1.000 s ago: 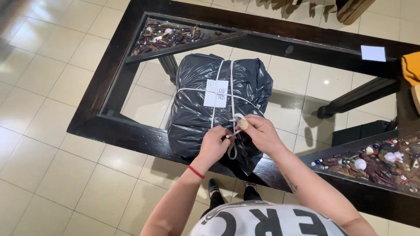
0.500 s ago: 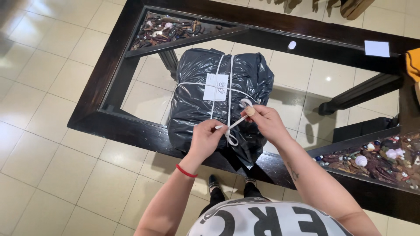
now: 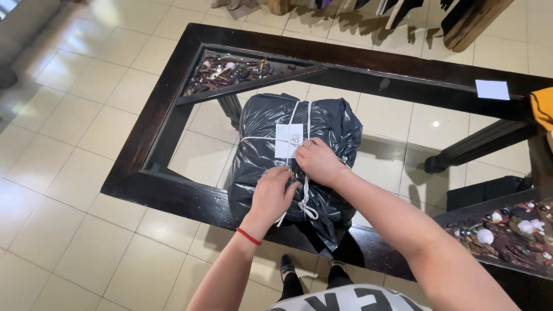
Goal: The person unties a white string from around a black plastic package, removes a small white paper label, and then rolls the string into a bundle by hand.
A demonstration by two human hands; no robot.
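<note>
Right now both hands sit on the knot. Left hand [image 3: 275, 194] is curled, fingers pinching the white string [image 3: 305, 201] at the crossing; right hand [image 3: 318, 163] lies just beyond it, palm down w/ fingers closed over the same string, pressing into the black bag bundle [image 3: 259, 161] beneath. A white paper tag [image 3: 288, 140] is tucked just past the right knuckles. Bundle rests on the glass-top table w/ dark wood frame [image 3: 173, 190]. Looks like the tying step; next move probably calls for holding tension while cinching.

black plastic bundle [image 3: 322, 124], white string [image 3: 305, 198], white label [image 3: 286, 140], red wristband [image 3: 249, 236]
</note>
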